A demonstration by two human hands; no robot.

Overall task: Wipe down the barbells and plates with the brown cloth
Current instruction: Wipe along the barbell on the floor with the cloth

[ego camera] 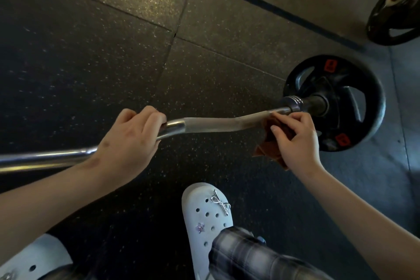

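Closest to us is our knee in plaid trousers (pixel 250 254), and just past it a white clog (pixel 206 211) with a little bow charm and a star charm, planted on the speckled rubber floor (pixel 113 52). There's a second clog (pixel 31 259) poking in at the bottom left corner.

The barbell (pixel 211 124) is the wavy curl-bar kind, running across in front of us from the left edge over to the right. Our left hand (pixel 129 141) is wrapped over it at one of the bends, fingers curled round the chrome. Our right hand (pixel 295 141) is further along the barbell, right next to the ribbed collar, fingers pinched on the brown cloth (pixel 270 152). The cloth is pressed up against the bar there, with the rest hanging down below it under our palm.

At the right end of the barbell sits a black plate (pixel 341 88) with orange labels, standing upright just beyond our right hand. Well past the barbell, up in the far right corner, there's another dark plate (pixel 391 18) on a different bar.
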